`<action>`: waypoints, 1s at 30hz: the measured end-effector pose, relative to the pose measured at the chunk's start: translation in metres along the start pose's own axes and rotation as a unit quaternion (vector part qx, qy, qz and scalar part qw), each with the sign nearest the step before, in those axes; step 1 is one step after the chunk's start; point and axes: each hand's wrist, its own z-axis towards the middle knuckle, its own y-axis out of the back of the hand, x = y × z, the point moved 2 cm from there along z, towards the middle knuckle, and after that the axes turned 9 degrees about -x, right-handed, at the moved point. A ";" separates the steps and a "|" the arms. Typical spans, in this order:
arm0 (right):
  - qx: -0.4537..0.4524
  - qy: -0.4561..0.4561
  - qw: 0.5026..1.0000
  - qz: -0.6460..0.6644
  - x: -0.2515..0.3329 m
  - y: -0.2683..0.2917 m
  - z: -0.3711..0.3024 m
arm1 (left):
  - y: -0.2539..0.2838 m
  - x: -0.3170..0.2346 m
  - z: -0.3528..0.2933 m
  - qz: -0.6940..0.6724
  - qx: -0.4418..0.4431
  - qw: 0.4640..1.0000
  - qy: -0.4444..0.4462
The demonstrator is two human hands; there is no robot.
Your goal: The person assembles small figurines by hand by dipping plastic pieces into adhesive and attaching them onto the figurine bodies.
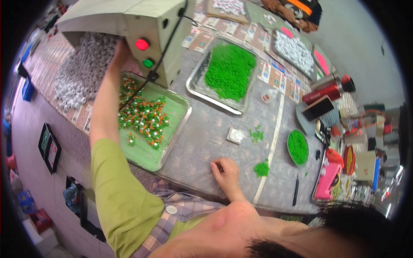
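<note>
My left arm, in a yellow-green sleeve, stretches to a cream-coloured machine (148, 26) with a red and a green button. My left hand (121, 53) is beside its side panel, next to a heap of small white round pieces (84, 66); its fingers are hidden. Below that forearm lies a green-lined metal tray (174, 124) strewn with small green, orange and white plastic pieces (148, 118). Resting on the grey tabletop, my right hand (227, 174) has its fingers curled in; whatever they hold, if anything, is hidden. A small white square block (235, 136) sits just beyond it.
Farther back stands a metal tray (192, 88) of green pieces. Right of my right hand are a loose green heap (261, 168), a bowl of green pieces (297, 147) and a dark pen (296, 189). A phone (317, 108) leans by a red flask (322, 92). Another person's hands (292, 19) show at the far end.
</note>
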 end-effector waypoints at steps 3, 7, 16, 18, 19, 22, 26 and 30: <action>0.004 -0.012 1.000 0.024 -0.003 0.003 -0.005 | 0.050 -0.042 -0.024 -0.237 -0.070 0.965 0.090; 0.012 0.012 0.999 0.041 -0.007 0.006 0.000 | 0.092 -0.099 -0.108 -0.285 -0.177 0.937 0.101; -0.013 -0.167 0.938 0.303 -0.001 0.024 -0.002 | -0.077 -0.239 -0.341 -0.468 0.182 0.789 0.355; -0.045 -0.201 0.907 0.367 0.001 0.027 -0.004 | -0.094 -0.248 -0.359 -0.481 0.201 0.763 0.383; -0.076 -0.223 0.870 0.434 -0.001 0.030 -0.004 | -0.102 -0.251 -0.366 -0.494 0.213 0.740 0.403; -0.044 -0.256 0.835 0.484 -0.013 0.037 -0.011 | -0.110 -0.256 -0.379 -0.480 0.236 0.746 0.397; -0.031 -0.300 0.821 0.485 -0.024 0.046 -0.016 | -0.111 -0.256 -0.388 -0.467 0.292 0.761 0.344; -0.010 -0.316 0.803 0.505 -0.027 0.052 -0.015 | -0.108 -0.258 -0.389 -0.468 0.304 0.754 0.346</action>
